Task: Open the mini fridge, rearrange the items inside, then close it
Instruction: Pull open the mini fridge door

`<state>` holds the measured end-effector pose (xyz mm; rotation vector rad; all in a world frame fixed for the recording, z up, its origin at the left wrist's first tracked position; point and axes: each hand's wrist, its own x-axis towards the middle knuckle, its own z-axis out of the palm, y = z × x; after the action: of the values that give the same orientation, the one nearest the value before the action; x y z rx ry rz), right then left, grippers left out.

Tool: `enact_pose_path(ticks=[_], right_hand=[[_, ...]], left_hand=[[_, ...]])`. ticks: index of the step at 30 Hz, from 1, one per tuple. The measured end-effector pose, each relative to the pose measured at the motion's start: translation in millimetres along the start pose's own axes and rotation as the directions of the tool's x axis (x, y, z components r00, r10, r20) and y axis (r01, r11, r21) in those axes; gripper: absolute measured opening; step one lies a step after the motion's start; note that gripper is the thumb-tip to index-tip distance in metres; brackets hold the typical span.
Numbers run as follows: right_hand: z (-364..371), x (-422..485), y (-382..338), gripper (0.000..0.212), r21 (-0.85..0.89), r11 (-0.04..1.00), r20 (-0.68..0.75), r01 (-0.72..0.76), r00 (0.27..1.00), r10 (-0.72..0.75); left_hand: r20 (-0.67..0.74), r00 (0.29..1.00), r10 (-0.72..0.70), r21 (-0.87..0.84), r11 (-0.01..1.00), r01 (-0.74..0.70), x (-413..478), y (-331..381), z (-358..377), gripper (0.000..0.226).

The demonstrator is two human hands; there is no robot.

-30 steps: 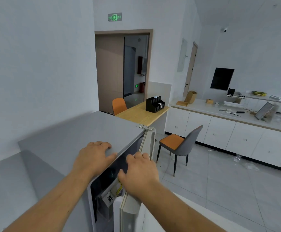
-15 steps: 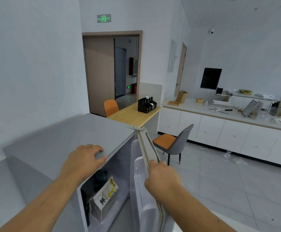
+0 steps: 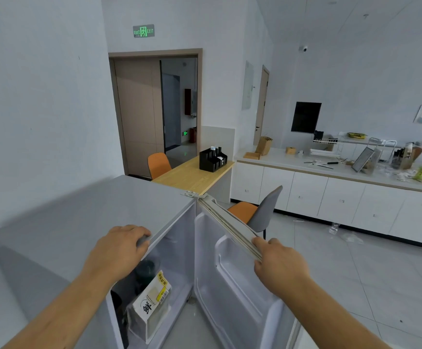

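Note:
The grey mini fridge [image 3: 84,222] stands right below me with its door [image 3: 232,278] swung wide open to the right. My left hand [image 3: 119,250] lies flat on the front edge of the fridge top. My right hand [image 3: 277,265] grips the top edge of the door. Inside the fridge a clear bag with a white and yellow label [image 3: 152,306] leans near the front. A dark bottle with a dark cap [image 3: 147,270] stands behind it. The rest of the inside is hidden.
A grey chair with an orange seat [image 3: 257,210] stands just behind the open door. Farther back are a wooden table [image 3: 192,175] carrying a black organiser [image 3: 212,158], and a long white counter [image 3: 330,187] at the right. A wall runs along the left.
The door has swung from nearly shut to wide open, drawn by my right hand on its top edge. The left hand has stayed on the fridge top. The bag and bottle have come into view.

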<state>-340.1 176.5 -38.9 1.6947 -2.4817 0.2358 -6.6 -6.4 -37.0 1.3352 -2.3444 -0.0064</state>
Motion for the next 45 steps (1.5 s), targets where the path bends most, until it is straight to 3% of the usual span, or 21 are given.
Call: enact_pose_path(ticks=[8,17,24,37,45], right_hand=[[-1.3,7.3,33.3,0.046,-0.051,0.998,-0.031,0.034,0.999,-0.036],[-7.8,28.0,69.6,0.037,-0.019,0.999,-0.012,0.038,0.999,-0.038],[3.5,41.2,75.3,0.035,0.012,0.999,-0.037,-0.035,0.999,0.036],[8.6,74.2,122.0,0.051,0.115,0.993,-0.012,0.005,1.0,-0.004],[10.5,81.2,129.2,0.053,0.067,0.998,-0.016,0.01,1.0,-0.009]], left_hand=[[-0.019,1.0,0.021,-0.006,1.0,-0.021,0.4,-2.1,3.5,0.028],[-0.044,0.999,0.031,-0.007,0.999,-0.031,2.1,-5.0,7.0,0.026],[-0.061,0.998,0.022,-0.01,1.0,-0.023,2.2,-7.0,8.0,0.025],[-0.049,0.998,0.028,-0.009,1.0,-0.029,0.9,-3.2,3.1,0.026],[-0.064,0.997,0.046,0.016,0.999,-0.045,1.5,-4.6,5.0,0.027]])
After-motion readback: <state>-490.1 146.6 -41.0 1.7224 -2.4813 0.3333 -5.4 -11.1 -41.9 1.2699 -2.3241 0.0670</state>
